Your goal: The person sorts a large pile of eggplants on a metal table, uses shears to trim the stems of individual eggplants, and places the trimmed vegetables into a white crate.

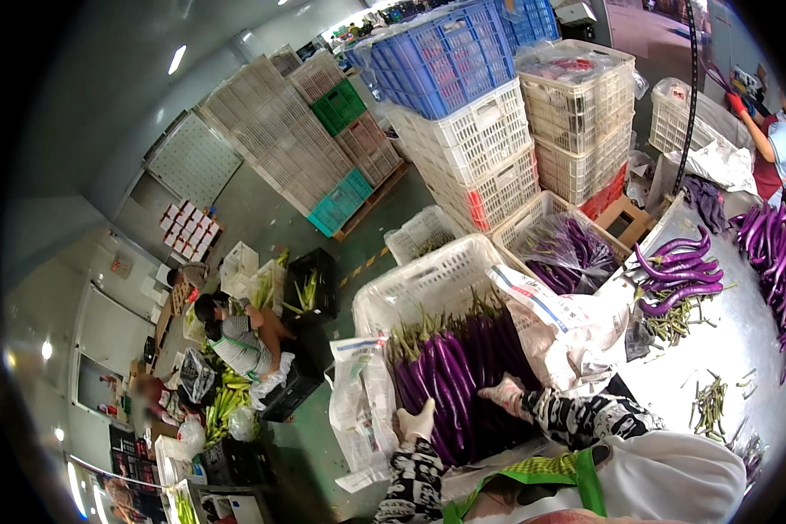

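Note:
Long purple eggplants (pixel 455 376) lie side by side in a white plastic crate (pixel 426 281), their green stem ends toward its far side. My left hand (pixel 417 420), in a pale glove, grips the left edge of the top bunch; its thumb shows and most fingers are hidden. On the bunch's other side, my right hand (pixel 505 395), also gloved, presses its fingertips against the eggplants. The bunch sits between both hands. A printed white plastic sack (pixel 363 406) drapes over the crate's left wall, and another white sack (pixel 563 327) over the right.
At right, a metal table (pixel 668 367) carries curved eggplants (pixel 681 272), cut stems (pixel 711 406) and an eggplant pile (pixel 769 262). Stacked crates (pixel 458 131) stand beyond, near a crate of bagged eggplants (pixel 570 255). Co-workers sit at left (pixel 245 340) and stand at far right (pixel 783 144).

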Tool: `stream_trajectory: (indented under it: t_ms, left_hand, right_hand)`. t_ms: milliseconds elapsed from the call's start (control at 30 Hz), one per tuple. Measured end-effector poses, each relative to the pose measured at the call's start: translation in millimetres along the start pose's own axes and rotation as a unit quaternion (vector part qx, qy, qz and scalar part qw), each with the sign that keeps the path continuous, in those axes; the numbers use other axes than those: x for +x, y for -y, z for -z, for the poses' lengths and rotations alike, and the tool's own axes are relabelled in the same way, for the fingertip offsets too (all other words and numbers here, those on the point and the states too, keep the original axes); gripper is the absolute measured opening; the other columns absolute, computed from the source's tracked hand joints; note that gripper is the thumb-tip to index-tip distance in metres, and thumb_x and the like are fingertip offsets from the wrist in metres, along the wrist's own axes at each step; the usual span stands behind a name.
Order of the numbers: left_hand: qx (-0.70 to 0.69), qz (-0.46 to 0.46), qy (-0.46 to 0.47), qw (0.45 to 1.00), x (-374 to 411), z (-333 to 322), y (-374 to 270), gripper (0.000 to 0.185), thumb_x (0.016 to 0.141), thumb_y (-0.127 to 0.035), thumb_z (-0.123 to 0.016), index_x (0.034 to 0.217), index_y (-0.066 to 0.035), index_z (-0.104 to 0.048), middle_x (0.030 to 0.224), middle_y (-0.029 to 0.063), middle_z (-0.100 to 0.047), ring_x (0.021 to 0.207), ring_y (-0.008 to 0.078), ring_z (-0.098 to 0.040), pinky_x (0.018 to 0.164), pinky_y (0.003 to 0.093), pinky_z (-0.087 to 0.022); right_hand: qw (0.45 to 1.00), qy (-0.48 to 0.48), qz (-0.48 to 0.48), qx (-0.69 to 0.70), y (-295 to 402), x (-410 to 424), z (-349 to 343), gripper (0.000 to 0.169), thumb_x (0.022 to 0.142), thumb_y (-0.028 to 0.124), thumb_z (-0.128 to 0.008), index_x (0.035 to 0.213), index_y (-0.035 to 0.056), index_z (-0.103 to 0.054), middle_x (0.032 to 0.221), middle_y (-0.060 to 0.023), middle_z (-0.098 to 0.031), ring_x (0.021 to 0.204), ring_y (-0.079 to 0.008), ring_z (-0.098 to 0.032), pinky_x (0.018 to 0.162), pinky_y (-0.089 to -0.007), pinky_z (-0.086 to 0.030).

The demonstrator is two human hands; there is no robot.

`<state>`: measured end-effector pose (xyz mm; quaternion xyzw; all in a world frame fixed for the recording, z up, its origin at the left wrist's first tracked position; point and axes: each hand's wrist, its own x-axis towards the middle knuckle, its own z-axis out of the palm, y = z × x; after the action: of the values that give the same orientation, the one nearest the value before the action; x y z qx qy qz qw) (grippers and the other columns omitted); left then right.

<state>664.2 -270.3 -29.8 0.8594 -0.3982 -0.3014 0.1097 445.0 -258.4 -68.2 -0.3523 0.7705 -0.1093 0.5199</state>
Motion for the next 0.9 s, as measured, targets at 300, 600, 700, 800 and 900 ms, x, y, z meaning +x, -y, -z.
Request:
stream_trajectory:
  t_ms: [300, 600, 700, 800, 900]
  left_hand:
    - [0.1, -0.007, 0.034, 0.994, -5, 15, -12, 0.095, 0.074, -0.06, -0.069, 0.141, 0.0, -0.038, 0.141, 0.0264, -0.042, 0.132, 0.0395, -0.041, 0.109, 0.045, -0.035]
    - [-0.102, 0.028, 0.055, 0.993, 15, 13, 1, 0.099, 0.071, -0.057, -0.076, 0.137, 0.008, -0.04, 0.141, 0.0239, -0.045, 0.13, 0.0361, -0.044, 0.107, 0.0408, -0.036]
    - [-0.113, 0.043, 0.073, 0.99, 21, 9, -3, 0.093, 0.069, -0.056, -0.078, 0.128, 0.011, -0.051, 0.131, 0.0227, -0.055, 0.123, 0.0336, -0.051, 0.103, 0.0381, -0.04]
    - [-0.178, 0.072, 0.054, 0.98, -1, 6, -13, 0.092, 0.068, -0.049, -0.083, 0.125, 0.015, -0.051, 0.126, 0.024, -0.058, 0.117, 0.0311, -0.055, 0.099, 0.0366, -0.043]
    - [-0.249, 0.078, 0.092, 0.961, -6, 4, -7, 0.088, 0.068, -0.047, -0.084, 0.124, 0.013, -0.053, 0.123, 0.0213, -0.06, 0.111, 0.028, -0.058, 0.095, 0.0358, -0.044]
  right_hand:
    - [0.994, -0.02, 0.081, 0.076, -14, -1, -37, 0.094, 0.071, 0.054, -0.076, 0.144, 0.0087, -0.036, 0.134, -0.023, -0.046, 0.128, -0.0384, -0.041, 0.106, -0.0448, -0.036]
    - [0.998, 0.03, 0.024, -0.044, -3, -4, -17, 0.108, 0.07, 0.064, -0.071, 0.147, 0.0021, -0.028, 0.143, -0.0244, -0.038, 0.134, -0.0379, -0.037, 0.111, -0.042, -0.032]
    - [0.998, 0.049, -0.007, 0.034, -8, 6, -16, 0.113, 0.07, 0.064, -0.071, 0.147, -0.002, -0.022, 0.148, -0.0254, -0.032, 0.139, -0.0377, -0.031, 0.113, -0.0422, -0.03]
    - [0.993, 0.06, -0.026, 0.102, -15, 22, -25, 0.116, 0.069, 0.065, -0.072, 0.148, -0.0028, -0.021, 0.149, -0.026, -0.031, 0.14, -0.0369, -0.028, 0.114, -0.0416, -0.028]
    - [0.997, 0.072, -0.01, 0.041, -4, 4, -20, 0.113, 0.069, 0.065, -0.071, 0.148, 0.0005, -0.024, 0.149, -0.025, -0.031, 0.14, -0.0368, -0.03, 0.114, -0.0415, -0.029]
